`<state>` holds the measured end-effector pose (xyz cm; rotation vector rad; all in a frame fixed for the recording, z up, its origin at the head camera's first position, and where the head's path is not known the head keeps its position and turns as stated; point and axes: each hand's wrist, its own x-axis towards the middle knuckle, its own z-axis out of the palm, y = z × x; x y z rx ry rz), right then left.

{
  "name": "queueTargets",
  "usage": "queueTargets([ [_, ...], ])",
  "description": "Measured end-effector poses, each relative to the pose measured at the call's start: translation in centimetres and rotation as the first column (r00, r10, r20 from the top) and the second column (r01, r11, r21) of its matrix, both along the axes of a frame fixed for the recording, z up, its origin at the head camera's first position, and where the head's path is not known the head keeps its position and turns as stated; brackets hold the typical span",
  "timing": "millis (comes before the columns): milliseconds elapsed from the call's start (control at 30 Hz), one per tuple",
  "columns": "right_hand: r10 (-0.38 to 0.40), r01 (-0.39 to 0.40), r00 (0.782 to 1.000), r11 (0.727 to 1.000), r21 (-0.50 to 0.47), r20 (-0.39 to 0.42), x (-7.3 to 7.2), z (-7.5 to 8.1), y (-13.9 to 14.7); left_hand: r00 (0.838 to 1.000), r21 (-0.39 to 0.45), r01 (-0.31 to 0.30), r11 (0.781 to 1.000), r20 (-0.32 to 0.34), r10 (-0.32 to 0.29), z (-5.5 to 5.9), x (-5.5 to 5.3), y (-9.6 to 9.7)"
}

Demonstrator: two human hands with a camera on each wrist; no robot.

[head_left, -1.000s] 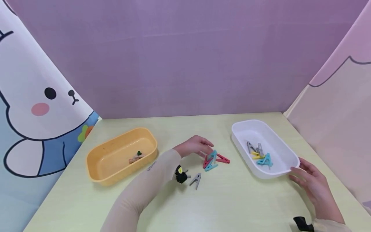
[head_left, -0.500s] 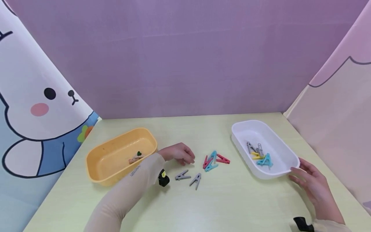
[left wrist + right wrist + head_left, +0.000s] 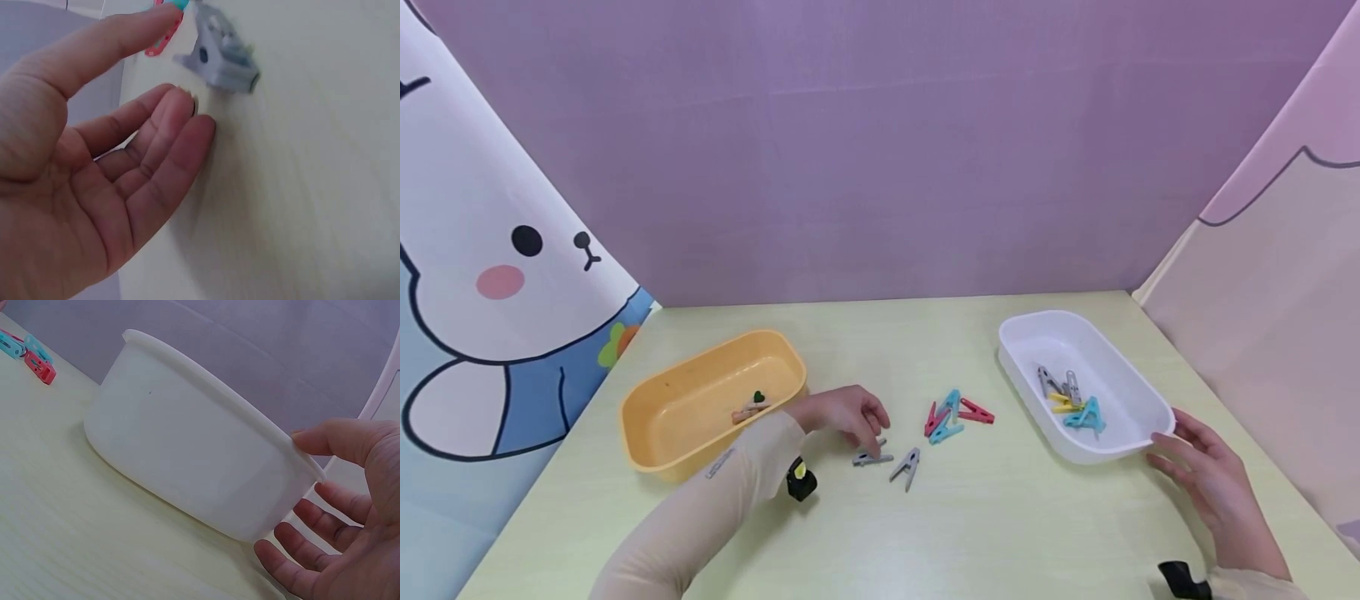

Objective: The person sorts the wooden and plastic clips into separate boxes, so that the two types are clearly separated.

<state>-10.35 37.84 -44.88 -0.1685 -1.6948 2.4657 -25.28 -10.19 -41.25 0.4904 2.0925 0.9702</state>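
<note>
The left grip [image 3: 841, 412], thumb and fingers apart, is at a grey clip [image 3: 862, 459] about midway between the bench's side edges, probably light, stiff, best pinched across its arms. A second grey clip [image 3: 911, 462] crowds it; toward the left edge lies an orange tray [image 3: 685, 408], toward the right a white tray [image 3: 1108, 367], its rim held by the right grip [image 3: 1206, 471].

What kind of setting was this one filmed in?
Probably a staged indoor tabletop recording corner: a pale table, a plain purple backdrop behind it, and a cartoon-printed panel along the left side.
</note>
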Motion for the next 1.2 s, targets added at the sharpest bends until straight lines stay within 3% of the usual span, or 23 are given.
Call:
queueTargets([
  [233,-0.001,0.001,1.0,1.0,0.006,0.007,0.03,0.03,-0.01,0.997,-0.008,0.045,0.999,-0.069,-0.045,0.06,0.77,0.24],
  [800,-0.001,0.001,1.0,1.0,0.02,0.012,0.07,-0.01,0.08,0.993,0.005,0.052,0.999,-0.106,-0.051,-0.53,0.59,-0.36],
  [1200,-0.004,0.003,1.0,1.0,0.018,0.014,0.06,-0.06,0.03,0.997,0.096,-0.021,0.995,-0.076,0.028,0.25,0.33,-0.36],
])
